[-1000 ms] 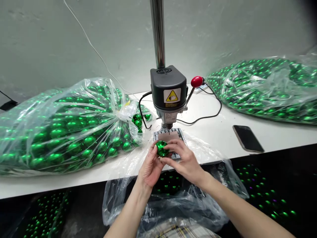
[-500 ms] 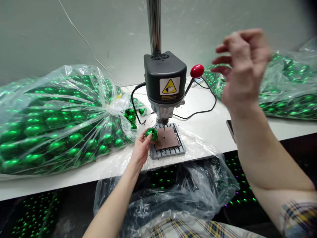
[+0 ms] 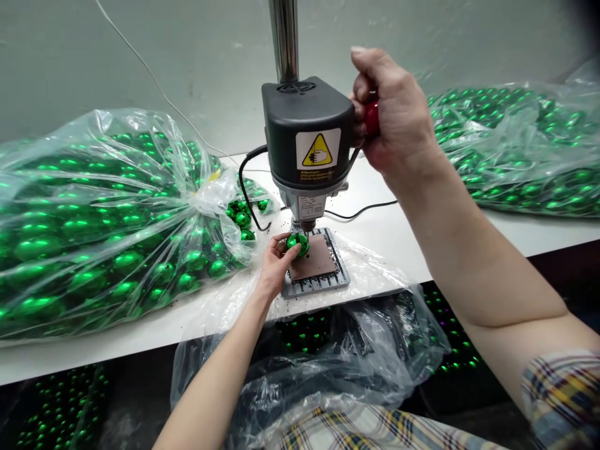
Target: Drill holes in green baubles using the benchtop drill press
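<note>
A shiny green bauble (image 3: 297,244) is pinched in the fingers of my left hand (image 3: 276,262), just beside the bit of a small drill press (image 3: 307,131). Below it lies a brown square board (image 3: 316,265) with a dark hole, set on the slotted grey base (image 3: 312,286). Higher up on the right, my right hand (image 3: 398,115) is wrapped round the red knob (image 3: 372,119) of the press lever. My fingers cover much of that knob. Whether the bauble touches the bit, I cannot tell.
A tied clear bag of green baubles (image 3: 103,231) fills the left of the white table (image 3: 394,244). Another bag of baubles (image 3: 525,150) lies at the right. Clear plastic sheeting (image 3: 351,356) hangs over the front edge. A black cable (image 3: 360,209) runs behind the press.
My right hand has moved left and closed round the red lever knob. With the bauble in it, my left hand has shifted right, nearer to the bit. The view has shifted slightly.
</note>
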Available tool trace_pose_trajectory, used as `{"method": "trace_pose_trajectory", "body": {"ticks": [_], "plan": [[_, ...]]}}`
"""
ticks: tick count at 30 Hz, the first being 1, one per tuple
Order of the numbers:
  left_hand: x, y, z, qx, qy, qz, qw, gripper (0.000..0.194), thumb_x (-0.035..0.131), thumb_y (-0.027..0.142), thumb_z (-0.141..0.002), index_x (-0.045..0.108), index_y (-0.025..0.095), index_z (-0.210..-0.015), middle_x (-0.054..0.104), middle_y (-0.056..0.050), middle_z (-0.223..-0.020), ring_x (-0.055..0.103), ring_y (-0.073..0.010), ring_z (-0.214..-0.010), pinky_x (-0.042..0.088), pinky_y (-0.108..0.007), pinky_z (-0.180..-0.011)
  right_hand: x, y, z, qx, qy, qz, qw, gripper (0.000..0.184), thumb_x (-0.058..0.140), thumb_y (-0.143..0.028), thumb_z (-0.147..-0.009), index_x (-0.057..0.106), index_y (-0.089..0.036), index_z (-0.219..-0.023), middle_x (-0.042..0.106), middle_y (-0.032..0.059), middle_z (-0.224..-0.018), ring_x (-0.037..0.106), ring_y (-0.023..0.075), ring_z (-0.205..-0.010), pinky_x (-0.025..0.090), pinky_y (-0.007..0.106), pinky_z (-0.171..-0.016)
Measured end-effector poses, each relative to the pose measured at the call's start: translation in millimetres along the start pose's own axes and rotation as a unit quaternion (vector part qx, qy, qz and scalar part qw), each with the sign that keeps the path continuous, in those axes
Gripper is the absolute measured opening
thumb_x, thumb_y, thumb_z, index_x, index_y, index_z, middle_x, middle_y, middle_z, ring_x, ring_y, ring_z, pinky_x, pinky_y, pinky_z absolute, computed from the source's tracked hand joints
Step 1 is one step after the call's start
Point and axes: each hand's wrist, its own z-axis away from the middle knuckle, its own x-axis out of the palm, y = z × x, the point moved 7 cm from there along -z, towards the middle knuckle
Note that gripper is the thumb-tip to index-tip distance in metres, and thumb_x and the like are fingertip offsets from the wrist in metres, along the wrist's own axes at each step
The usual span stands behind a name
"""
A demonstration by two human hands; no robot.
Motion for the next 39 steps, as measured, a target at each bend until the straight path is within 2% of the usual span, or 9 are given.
{"method": "trace_pose_trajectory", "body": {"ticks": [5, 9, 12, 17, 20, 27, 31, 35, 39], "plan": [[3.4, 4.5, -3.6, 0.019, -0.011, -0.084, 0.996, 0.059, 0.087, 0.046, -0.068, 0.061, 0.018, -0.113, 0.073, -0.005, -0.094, 0.068, -0.0172, -0.085, 0.053, -0.029, -0.077, -0.7, -0.1, -0.6, -0.013, -0.003, -0.004, 1.0, 0.052, 0.047, -0.028, -0.102, 0.039, -0.02, -0.05, 0.037, -0.0061, -0.039, 0.025, 0.0056, -0.032, 0.009, 0.027, -0.037], [-19.3, 18.9, -0.7, 0.048, 0.069, -0.136, 0.987, 0.054, 0.087, 0.043, -0.069, 0.063, 0.019, -0.111, 0.07, -0.002, -0.085, 0.065, -0.0143, -0.077, 0.048, -0.024, -0.069, -1.9, -0.8, 1.3, -0.03, -0.004, -0.005, 1.0, 0.054, 0.048, -0.025, -0.101, 0.041, -0.019, -0.049, 0.037, -0.0052, -0.038, 0.026, 0.0059, -0.031, 0.008, 0.027, -0.037], [-29.8, 28.3, 4.0, 0.039, 0.099, -0.078, 0.991, 0.057, 0.083, 0.045, -0.075, 0.06, 0.022, -0.122, 0.07, -0.001, -0.087, 0.064, -0.0135, -0.075, 0.047, -0.022, -0.063, -0.9, -2.0, 1.3, -0.041, -0.009, -0.01, 0.999, 0.055, 0.048, -0.024, -0.101, 0.042, -0.019, -0.047, 0.037, -0.0047, -0.038, 0.026, 0.0061, -0.03, 0.007, 0.027, -0.036], [-13.6, 21.8, 4.9, -0.066, 0.031, 0.063, 0.995, 0.06, 0.082, 0.04, -0.074, 0.058, 0.024, -0.126, 0.071, -0.005, -0.102, 0.068, -0.0144, -0.073, 0.049, -0.023, -0.061, 1.6, -2.6, 0.7, -0.048, -0.009, -0.01, 0.999, 0.059, 0.043, -0.024, -0.103, 0.041, -0.02, -0.045, 0.035, -0.0048, -0.037, 0.027, 0.0055, -0.029, 0.009, 0.027, -0.033], [-8.0, 15.2, 2.8, -0.078, 0.019, 0.046, 0.996, 0.069, 0.087, 0.036, -0.067, 0.056, 0.023, -0.127, 0.072, -0.004, -0.098, 0.068, -0.0139, -0.07, 0.048, -0.023, -0.061, 1.1, -2.4, 1.7, -0.049, -0.004, -0.009, 0.999, 0.059, 0.044, -0.024, -0.103, 0.041, -0.019, -0.044, 0.036, -0.0043, -0.037, 0.026, 0.0059, -0.028, 0.008, 0.027, -0.033], [3.8, 4.5, 0.5, 0.001, -0.032, -0.077, 0.997, 0.061, 0.088, 0.038, -0.068, 0.063, 0.02, -0.121, 0.075, -0.006, -0.101, 0.07, -0.0186, -0.092, 0.054, -0.03, -0.084, 0.9, -3.7, 3.9, -0.08, -0.009, -0.007, 0.997, 0.055, 0.048, -0.021, -0.1, 0.042, -0.019, -0.046, 0.035, -0.0051, -0.036, 0.026, 0.006, -0.03, 0.008, 0.027, -0.034], [8.3, 4.7, -1.1, 0.044, -0.048, -0.132, 0.989, 0.057, 0.086, 0.035, -0.07, 0.065, 0.02, -0.121, 0.073, -0.007, -0.107, 0.067, -0.0219, -0.098, 0.052, -0.035, -0.09, 1.4, -2.0, 3.6, -0.083, -0.002, -0.005, 0.997, 0.055, 0.048, -0.021, -0.1, 0.041, -0.02, -0.045, 0.033, -0.0054, -0.036, 0.023, 0.0062, -0.03, 0.007, 0.028, -0.035], [13.6, 14.8, 1.5, 0.13, -0.031, -0.27, 0.954, 0.051, 0.087, 0.03, -0.068, 0.072, 0.023, -0.116, 0.07, -0.007, -0.105, 0.06, -0.0268, -0.103, 0.047, -0.041, -0.096, 1.1, -1.8, 5.1, -0.089, 0.004, -0.003, 0.996, 0.055, 0.049, -0.021, -0.099, 0.039, -0.02, -0.046, 0.032, -0.0059, -0.036, 0.022, 0.0062, -0.031, 0.007, 0.028, -0.035], [30.5, 19.4, 10.9, 0.201, -0.063, -0.343, 0.916, 0.045, 0.085, 0.026, -0.071, 0.072, 0.025, -0.114, 0.07, -0.008, -0.112, 0.055, -0.0317, -0.113, 0.041, -0.048, -0.105, 1.6, -1.8, 5.6, -0.093, -0.007, -0.021, 0.995, 0.055, 0.05, -0.02, -0.099, 0.04, -0.02, -0.045, 0.032, -0.0057, -0.035, 0.023, 0.0062, -0.031, 0.007, 0.028, -0.036]]}}
